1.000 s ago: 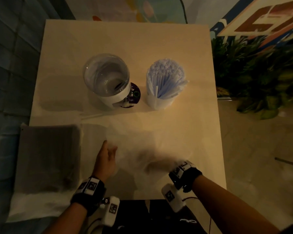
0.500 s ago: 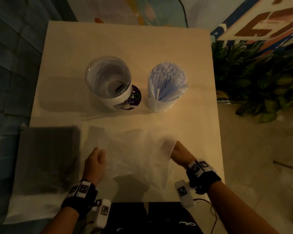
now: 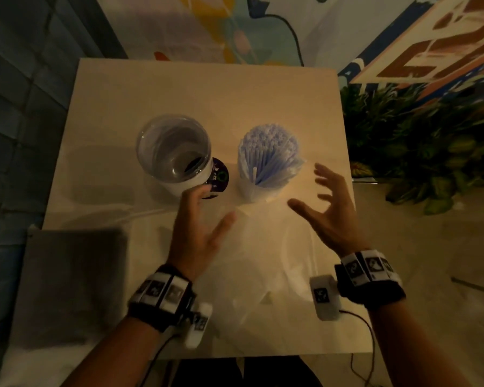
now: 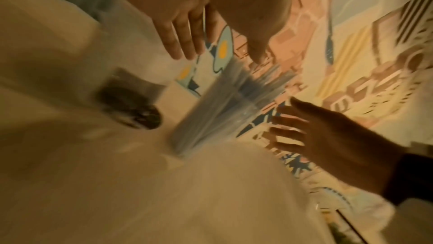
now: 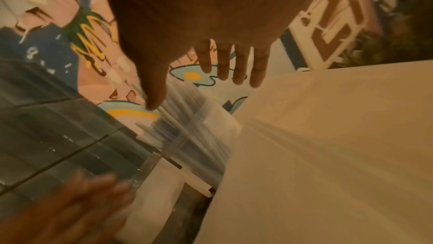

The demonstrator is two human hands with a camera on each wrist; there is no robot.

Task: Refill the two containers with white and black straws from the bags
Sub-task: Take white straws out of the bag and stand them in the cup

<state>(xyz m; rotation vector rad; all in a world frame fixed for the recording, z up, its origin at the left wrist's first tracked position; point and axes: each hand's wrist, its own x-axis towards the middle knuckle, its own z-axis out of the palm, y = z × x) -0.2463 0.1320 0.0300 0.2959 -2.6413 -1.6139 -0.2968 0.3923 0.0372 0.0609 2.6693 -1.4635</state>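
A clear container (image 3: 173,155) stands empty at the table's middle left. To its right a second container is packed with upright white straws (image 3: 268,160); the same white straws (image 4: 225,109) (image 5: 187,133) show in both wrist views. My left hand (image 3: 214,203) hovers open just in front of the empty container, holding nothing. My right hand (image 3: 308,188) is spread open to the right of the straw container, not touching it. An emptied clear bag (image 3: 249,261) lies flat under both hands. A bag of black straws (image 3: 70,286) lies at the near left.
A black round disc (image 3: 220,177) lies between the two containers. The beige table (image 3: 207,93) ends at a grey tiled wall on the left. Green plants (image 3: 430,152) stand off its right edge. A painted wall is behind.
Both hands let go of the clear bag, which now lies flat. They have risen and moved forward, fingers spread, to either side of the white-straw container.
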